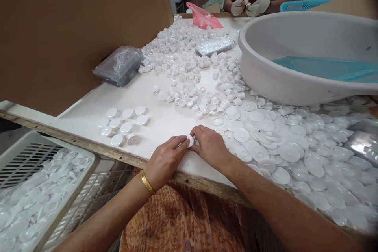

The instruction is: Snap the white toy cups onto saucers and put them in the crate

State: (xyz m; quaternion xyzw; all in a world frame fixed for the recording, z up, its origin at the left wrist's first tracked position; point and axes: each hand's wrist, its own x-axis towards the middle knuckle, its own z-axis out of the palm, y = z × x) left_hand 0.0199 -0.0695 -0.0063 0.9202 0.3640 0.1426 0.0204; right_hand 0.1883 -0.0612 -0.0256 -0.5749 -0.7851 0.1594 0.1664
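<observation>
My left hand [169, 159] and my right hand [211, 145] meet near the table's front edge. Between their fingertips they pinch a small white toy cup [190, 141], its round face showing; the fingers hide part of it. To the left, several small round white pieces [126, 127] stand in short rows on the table, and a duller disc [133, 140] lies at their near corner. Beside my right hand spreads a pile of flat white toy saucers [256, 149]. Beyond the hands lies a heap of small white toy cups [189, 67].
A large grey-white basin [274, 78] stands at the right. Plastic-wrapped packs [119, 65] lie by the cardboard wall [82, 35], and a pink scoop [203, 17] rests at the back. Left below is a white crate [85, 173] of white pieces. A person's gloved hands [256, 7] work across the table.
</observation>
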